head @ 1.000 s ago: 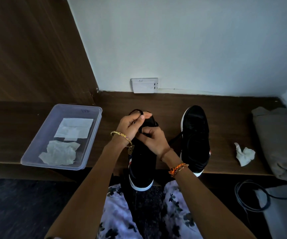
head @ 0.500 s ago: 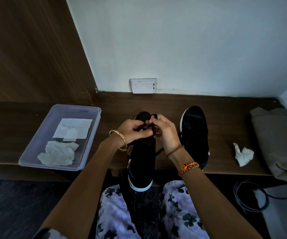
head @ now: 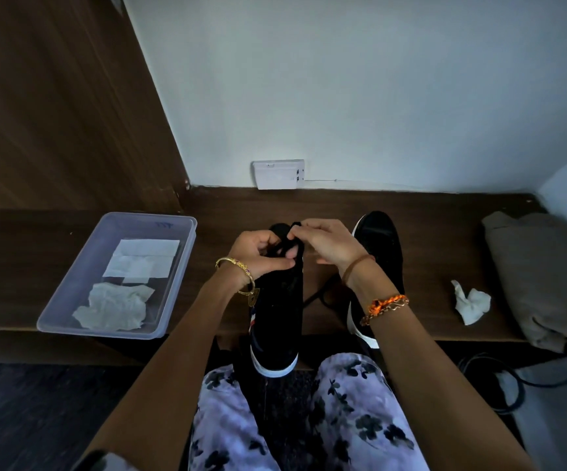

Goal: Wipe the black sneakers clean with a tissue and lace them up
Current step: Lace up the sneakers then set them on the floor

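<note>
A black sneaker with a white sole (head: 277, 314) lies heel toward me across the front edge of the brown shelf (head: 421, 215). My left hand (head: 258, 254) grips it near the toe end, thumb across the upper. My right hand (head: 326, 246) pinches the black lace (head: 284, 248) just above the shoe. The second black sneaker (head: 382, 246) lies to the right, partly behind my right wrist. A loose lace loop (head: 323, 295) trails between the two shoes. A crumpled white tissue (head: 471, 302) sits on the shelf further right.
A clear plastic tray (head: 187, 229) at the left holds a folded tissue and a crumpled one. Folded beige cloth (head: 544, 277) lies at the right end. A white socket plate (head: 278, 174) is on the wall. Cables (head: 513, 379) lie on the floor at the right.
My right hand rose from the middle of the sneaker to its far end and now pinches the lace beside my left hand. My left hand slid slightly back toward me.
</note>
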The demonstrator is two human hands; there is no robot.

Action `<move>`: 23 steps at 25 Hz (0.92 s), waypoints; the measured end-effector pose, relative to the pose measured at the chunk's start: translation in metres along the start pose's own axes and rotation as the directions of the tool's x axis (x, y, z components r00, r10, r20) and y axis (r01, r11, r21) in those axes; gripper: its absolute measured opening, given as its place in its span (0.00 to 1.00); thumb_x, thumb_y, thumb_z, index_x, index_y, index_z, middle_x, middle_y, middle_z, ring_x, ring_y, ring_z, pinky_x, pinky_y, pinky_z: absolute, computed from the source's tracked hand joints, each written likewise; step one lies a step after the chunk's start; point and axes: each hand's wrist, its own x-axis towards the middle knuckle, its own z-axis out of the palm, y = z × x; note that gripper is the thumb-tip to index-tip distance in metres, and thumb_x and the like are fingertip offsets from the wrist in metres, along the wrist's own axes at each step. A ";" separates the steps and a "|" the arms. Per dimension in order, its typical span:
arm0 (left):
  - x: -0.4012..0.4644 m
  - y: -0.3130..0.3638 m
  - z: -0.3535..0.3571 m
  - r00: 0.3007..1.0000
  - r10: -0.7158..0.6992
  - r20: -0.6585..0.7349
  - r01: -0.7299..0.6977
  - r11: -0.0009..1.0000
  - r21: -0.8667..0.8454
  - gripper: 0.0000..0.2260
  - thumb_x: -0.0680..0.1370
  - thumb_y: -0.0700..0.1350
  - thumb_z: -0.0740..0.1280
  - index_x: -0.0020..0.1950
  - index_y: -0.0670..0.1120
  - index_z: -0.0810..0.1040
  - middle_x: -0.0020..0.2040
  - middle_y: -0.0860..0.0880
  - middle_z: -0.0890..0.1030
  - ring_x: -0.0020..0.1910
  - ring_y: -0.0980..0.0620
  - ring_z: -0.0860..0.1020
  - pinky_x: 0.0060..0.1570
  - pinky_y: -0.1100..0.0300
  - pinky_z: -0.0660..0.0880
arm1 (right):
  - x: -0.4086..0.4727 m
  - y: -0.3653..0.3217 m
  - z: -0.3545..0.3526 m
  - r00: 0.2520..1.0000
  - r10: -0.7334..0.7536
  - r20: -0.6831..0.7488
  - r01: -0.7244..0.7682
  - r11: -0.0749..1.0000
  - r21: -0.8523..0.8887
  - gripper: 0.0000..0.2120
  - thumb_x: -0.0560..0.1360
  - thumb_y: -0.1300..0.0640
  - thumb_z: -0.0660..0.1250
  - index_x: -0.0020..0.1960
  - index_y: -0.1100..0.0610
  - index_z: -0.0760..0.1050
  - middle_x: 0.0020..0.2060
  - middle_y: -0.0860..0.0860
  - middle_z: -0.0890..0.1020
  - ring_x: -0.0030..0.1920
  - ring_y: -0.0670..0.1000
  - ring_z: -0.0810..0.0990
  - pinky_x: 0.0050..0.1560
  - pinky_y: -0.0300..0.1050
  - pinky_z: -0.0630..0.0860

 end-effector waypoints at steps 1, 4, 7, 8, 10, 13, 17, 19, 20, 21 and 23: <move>0.001 0.003 -0.001 1.000 0.001 0.007 -0.001 1.000 0.001 0.13 0.66 0.32 0.74 0.34 0.48 0.74 0.31 0.52 0.76 0.32 0.58 0.74 0.38 0.65 0.72 | 0.002 0.002 0.001 1.000 -0.023 -0.019 0.023 0.999 -0.025 0.14 0.76 0.58 0.62 0.32 0.50 0.74 0.25 0.47 0.77 0.25 0.36 0.75 0.28 0.27 0.69; 0.001 0.009 -0.004 0.999 0.008 0.033 -0.010 0.998 0.065 0.12 0.70 0.35 0.73 0.34 0.50 0.74 0.24 0.56 0.78 0.24 0.64 0.75 0.32 0.71 0.73 | 0.012 0.010 0.009 0.977 -0.108 -0.183 0.067 0.975 -0.214 0.19 0.73 0.55 0.65 0.23 0.50 0.74 0.25 0.49 0.72 0.32 0.46 0.72 0.35 0.39 0.67; 0.000 0.005 -0.004 0.997 0.063 -0.049 -0.061 0.997 0.044 0.06 0.71 0.35 0.72 0.36 0.44 0.78 0.24 0.54 0.78 0.20 0.65 0.74 0.31 0.71 0.74 | 0.015 0.012 0.015 0.956 -0.030 -0.291 0.043 0.998 0.039 0.18 0.71 0.59 0.67 0.23 0.53 0.75 0.26 0.50 0.72 0.33 0.48 0.71 0.36 0.41 0.69; 0.000 0.003 -0.004 0.991 0.101 -0.086 -0.094 0.992 0.084 0.04 0.70 0.35 0.72 0.38 0.41 0.80 0.25 0.54 0.78 0.20 0.66 0.75 0.30 0.73 0.73 | 0.015 0.011 0.018 0.956 0.066 -0.287 -0.004 0.977 0.211 0.17 0.72 0.60 0.67 0.24 0.52 0.75 0.27 0.49 0.73 0.33 0.47 0.72 0.35 0.40 0.70; 0.001 0.000 -0.004 0.964 0.223 -0.147 -0.185 0.954 0.234 0.03 0.68 0.36 0.74 0.39 0.36 0.82 0.26 0.48 0.79 0.23 0.66 0.75 0.29 0.77 0.70 | 0.015 0.010 0.023 0.954 0.242 -0.180 -0.109 0.833 0.542 0.12 0.73 0.58 0.66 0.31 0.51 0.76 0.32 0.49 0.74 0.36 0.46 0.72 0.34 0.39 0.69; 0.003 -0.004 -0.007 0.920 0.338 -0.197 -0.262 0.907 0.331 0.08 0.65 0.42 0.71 0.36 0.36 0.82 0.30 0.40 0.82 0.28 0.51 0.77 0.30 0.70 0.70 | 0.018 0.010 0.028 0.964 0.239 -0.113 -0.066 0.631 0.773 0.10 0.76 0.56 0.61 0.38 0.49 0.77 0.38 0.47 0.72 0.41 0.44 0.70 0.39 0.41 0.66; 0.001 -0.007 -0.005 0.837 0.505 -0.211 -0.363 0.801 0.476 0.17 0.65 0.51 0.63 0.36 0.38 0.81 0.28 0.42 0.81 0.27 0.46 0.80 0.29 0.61 0.75 | 0.024 0.008 0.026 0.956 0.165 -0.243 0.054 0.715 0.697 0.14 0.78 0.56 0.58 0.36 0.50 0.76 0.35 0.48 0.74 0.37 0.46 0.72 0.33 0.37 0.67; -0.002 -0.002 -0.004 0.826 0.529 -0.194 -0.328 0.731 0.598 0.15 0.67 0.49 0.62 0.44 0.38 0.79 0.28 0.40 0.81 0.27 0.40 0.80 0.28 0.54 0.76 | 0.026 0.011 0.026 0.961 0.153 -0.231 0.019 0.796 0.605 0.15 0.79 0.56 0.57 0.35 0.50 0.74 0.34 0.47 0.76 0.35 0.45 0.73 0.31 0.37 0.66; -0.002 0.000 -0.003 0.808 0.558 -0.188 -0.314 0.678 0.664 0.15 0.68 0.48 0.62 0.48 0.40 0.76 0.26 0.41 0.81 0.25 0.40 0.80 0.24 0.55 0.75 | 0.028 0.013 0.026 0.963 0.173 -0.209 -0.039 0.849 0.526 0.16 0.79 0.55 0.56 0.34 0.50 0.73 0.33 0.47 0.77 0.34 0.45 0.74 0.31 0.38 0.66; -0.003 0.000 -0.003 0.775 0.609 -0.169 -0.328 0.616 0.716 0.14 0.68 0.48 0.61 0.49 0.43 0.72 0.24 0.44 0.80 0.21 0.42 0.78 0.19 0.58 0.73 | 0.031 0.014 0.027 0.962 0.198 -0.188 -0.097 0.892 0.442 0.16 0.79 0.54 0.56 0.34 0.50 0.74 0.31 0.48 0.76 0.32 0.45 0.73 0.31 0.37 0.67; -0.006 0.003 -0.005 0.739 0.665 -0.105 -0.374 0.536 0.756 0.11 0.68 0.48 0.58 0.48 0.46 0.67 0.20 0.48 0.77 0.16 0.46 0.75 0.13 0.63 0.68 | 0.035 0.015 0.027 0.967 0.208 -0.146 -0.174 0.961 0.217 0.19 0.79 0.51 0.55 0.32 0.52 0.73 0.29 0.49 0.75 0.28 0.45 0.72 0.30 0.36 0.67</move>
